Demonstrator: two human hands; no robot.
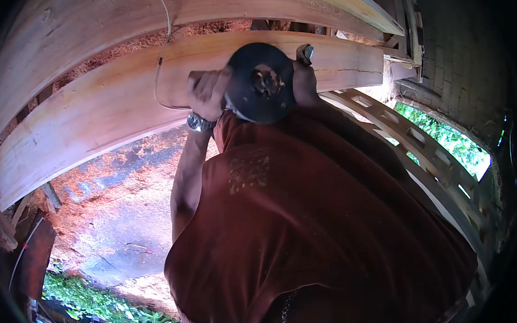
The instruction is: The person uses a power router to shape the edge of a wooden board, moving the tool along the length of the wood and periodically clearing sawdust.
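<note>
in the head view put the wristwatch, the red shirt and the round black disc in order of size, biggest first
1. Red shirt
2. Round black disc
3. Wristwatch

This is apparent size only; the shirt's may owe something to nearness.

The left hand is held toward eleven o'clock, fingers curled, its bare forearm raised; the right hand, partly hidden, is held toward one o'clock.

Red shirt, pale print, silver wristwatch
</note>
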